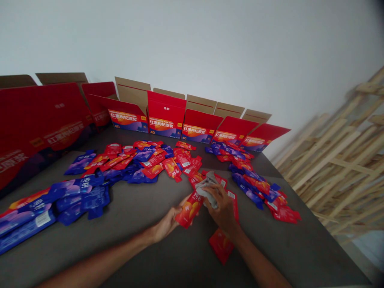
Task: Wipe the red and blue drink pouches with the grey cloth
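My left hand (171, 221) is closed around the lower part of a red pouch (189, 209) with orange fruit printed on it. A crumpled grey cloth (209, 185) is in my right hand (220, 204), pressed against the pouch's upper end. Below and beside my right hand, more red pouches (221, 245) lie on the dark table, partly covered by my forearm. Just beyond both hands is a loose heap of red and blue pouches (153, 160).
Open red cartons (166, 120) stand in a row along the wall, with larger ones (39, 128) at the left. Blue pouches (78, 200) lie in a stack at left; a mixed row (255, 182) runs down the right. Wooden slats (339, 168) lean beyond the table's right edge.
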Motion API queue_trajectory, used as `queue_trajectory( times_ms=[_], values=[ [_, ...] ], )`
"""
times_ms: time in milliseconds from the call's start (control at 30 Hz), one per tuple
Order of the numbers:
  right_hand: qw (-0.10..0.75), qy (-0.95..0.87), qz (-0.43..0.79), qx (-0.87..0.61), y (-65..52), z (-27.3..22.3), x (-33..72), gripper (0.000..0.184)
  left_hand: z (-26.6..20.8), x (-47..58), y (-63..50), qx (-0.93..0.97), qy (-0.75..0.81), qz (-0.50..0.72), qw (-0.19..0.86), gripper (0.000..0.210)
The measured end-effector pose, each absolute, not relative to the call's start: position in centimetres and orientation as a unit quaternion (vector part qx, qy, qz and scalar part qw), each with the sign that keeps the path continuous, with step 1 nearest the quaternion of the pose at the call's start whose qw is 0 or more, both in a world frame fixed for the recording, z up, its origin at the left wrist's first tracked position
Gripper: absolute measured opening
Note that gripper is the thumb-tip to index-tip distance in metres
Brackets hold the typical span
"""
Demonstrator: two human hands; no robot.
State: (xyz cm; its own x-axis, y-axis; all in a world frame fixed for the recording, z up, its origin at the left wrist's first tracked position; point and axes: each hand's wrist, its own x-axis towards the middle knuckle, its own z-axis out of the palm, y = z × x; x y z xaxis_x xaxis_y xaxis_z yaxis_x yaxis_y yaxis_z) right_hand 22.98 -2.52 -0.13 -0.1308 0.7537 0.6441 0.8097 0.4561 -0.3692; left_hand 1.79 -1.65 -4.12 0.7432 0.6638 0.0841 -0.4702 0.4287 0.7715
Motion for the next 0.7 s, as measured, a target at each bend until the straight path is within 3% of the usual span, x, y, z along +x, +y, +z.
queue_trajectory(
  times_ms=[367,700],
  values=[
    [0.415,-0.75,-0.037,-0.514,-2.7,0.1,23.3,0.024,-2.7,1.9,-0.9,0.393,0.215,0.37,0.814,0.075],
    [0.373,-0.801,-0.037,-0.467,-3.3,0.1,22.8,0.028,-2.7,2.3,-0.5,0.398,0.248,0.394,0.791,0.072]
  ],
)
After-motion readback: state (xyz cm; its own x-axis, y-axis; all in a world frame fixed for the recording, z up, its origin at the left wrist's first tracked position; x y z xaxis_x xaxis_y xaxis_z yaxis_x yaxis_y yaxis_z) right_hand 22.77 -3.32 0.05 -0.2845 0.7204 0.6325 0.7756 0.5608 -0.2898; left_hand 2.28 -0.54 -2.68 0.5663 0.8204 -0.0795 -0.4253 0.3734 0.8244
